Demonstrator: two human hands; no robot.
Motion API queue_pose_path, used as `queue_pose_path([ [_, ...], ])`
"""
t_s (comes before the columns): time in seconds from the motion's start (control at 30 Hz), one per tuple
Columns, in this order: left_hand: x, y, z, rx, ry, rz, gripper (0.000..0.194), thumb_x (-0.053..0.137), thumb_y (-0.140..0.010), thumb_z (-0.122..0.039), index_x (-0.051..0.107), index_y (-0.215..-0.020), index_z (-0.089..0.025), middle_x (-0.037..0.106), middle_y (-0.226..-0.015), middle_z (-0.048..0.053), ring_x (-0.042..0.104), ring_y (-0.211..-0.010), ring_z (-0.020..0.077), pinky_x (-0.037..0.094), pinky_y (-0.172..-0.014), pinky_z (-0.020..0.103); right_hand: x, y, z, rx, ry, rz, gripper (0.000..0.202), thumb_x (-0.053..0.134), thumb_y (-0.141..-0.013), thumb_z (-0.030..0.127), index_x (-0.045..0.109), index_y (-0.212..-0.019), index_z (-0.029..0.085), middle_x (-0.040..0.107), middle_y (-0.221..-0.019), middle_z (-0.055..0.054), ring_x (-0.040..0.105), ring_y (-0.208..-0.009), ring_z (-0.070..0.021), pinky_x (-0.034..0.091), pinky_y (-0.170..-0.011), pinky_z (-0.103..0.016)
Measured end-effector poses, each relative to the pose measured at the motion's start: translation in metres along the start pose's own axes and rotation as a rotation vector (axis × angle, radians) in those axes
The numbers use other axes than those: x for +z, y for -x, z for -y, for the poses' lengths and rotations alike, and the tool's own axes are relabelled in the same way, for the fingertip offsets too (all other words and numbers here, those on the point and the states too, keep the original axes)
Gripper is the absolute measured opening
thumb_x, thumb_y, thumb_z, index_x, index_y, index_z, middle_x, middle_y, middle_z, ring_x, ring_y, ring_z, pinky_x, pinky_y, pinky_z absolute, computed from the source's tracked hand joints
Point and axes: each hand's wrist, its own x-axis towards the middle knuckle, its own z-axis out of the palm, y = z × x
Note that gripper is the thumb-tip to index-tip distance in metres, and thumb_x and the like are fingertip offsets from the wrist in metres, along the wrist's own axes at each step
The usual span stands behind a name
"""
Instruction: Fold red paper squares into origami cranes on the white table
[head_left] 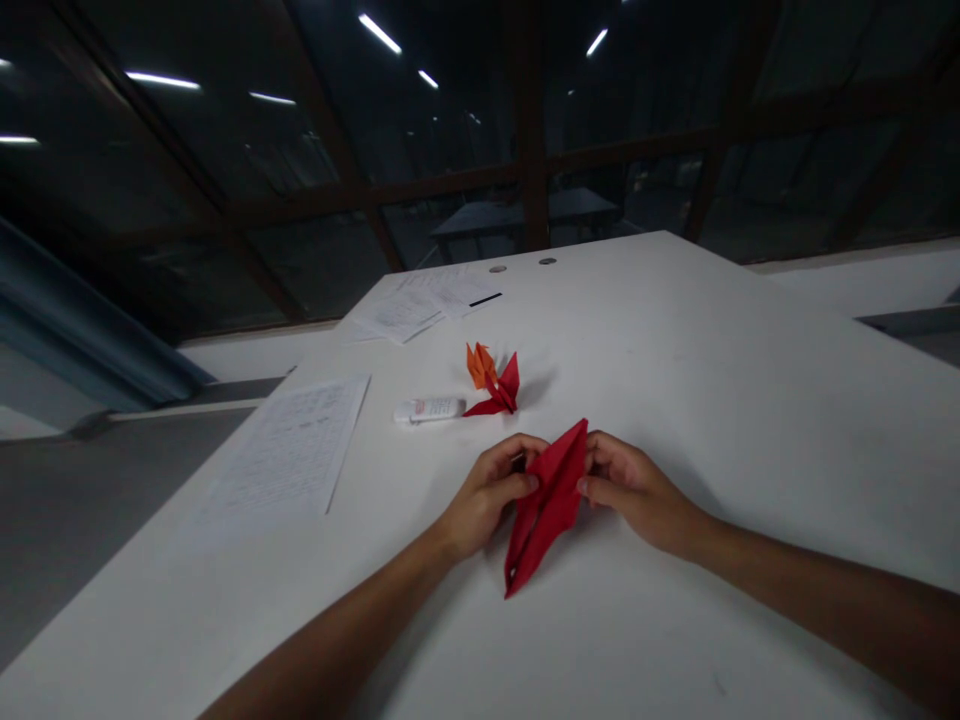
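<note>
Between my two hands is a folded piece of red paper (546,505), long and pointed at both ends, with a slit running along its middle. My left hand (491,492) pinches its left edge, thumb on top and fingers behind. On the opposite edge my right hand (626,488) grips the paper the same way. Just beyond stands a red origami crane (501,390), and behind that an orange origami crane (480,365). A white bottle-like item (430,410) with printed text lies to the left of the red crane.
The white table (720,400) reaches back toward dark windows (450,100). A sheet of paper with writing (281,455) lies at the left edge. More papers (412,305) and a black pen-like strip (486,299) are farther back. Two small round discs (498,269) sit near the far edge.
</note>
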Motion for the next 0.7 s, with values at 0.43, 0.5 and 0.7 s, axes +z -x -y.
queue_pose_path([
  [0.43,0.0002,-0.0024,0.0078,0.073,0.086,-0.130,0.028,0.078,-0.084,-0.024,0.061,-0.106,-0.021,0.056,-0.096,0.000,0.056,-0.079,0.0102,0.043,-0.070,0.022,-0.0019,-0.0021,0.0008,0.011,-0.077,0.074,0.027,0.074,-0.088,0.026,0.067,-0.114,0.020,0.069,-0.103,-0.003,0.061,-0.094,-0.0158,0.047,-0.082,-0.028],
  [0.5,0.0004,-0.0029,0.0088,0.088,0.047,-0.141,0.026,0.078,-0.085,-0.024,0.062,-0.104,-0.021,0.056,-0.093,0.000,0.054,-0.080,0.0100,0.042,-0.071,0.022,-0.0023,-0.0022,-0.0004,0.035,-0.078,0.063,0.027,0.075,-0.088,0.028,0.067,-0.112,0.020,0.068,-0.100,-0.002,0.062,-0.087,-0.0143,0.048,-0.077,-0.026],
  [0.7,0.0024,-0.0027,0.0072,0.105,-0.022,-0.188,0.022,0.078,-0.086,-0.026,0.062,-0.100,-0.020,0.057,-0.091,-0.001,0.053,-0.081,0.0106,0.043,-0.075,0.023,0.0004,-0.0026,0.0027,0.099,-0.122,0.053,0.029,0.076,-0.085,0.029,0.064,-0.109,0.019,0.068,-0.090,-0.001,0.062,-0.076,-0.0129,0.051,-0.070,-0.026],
])
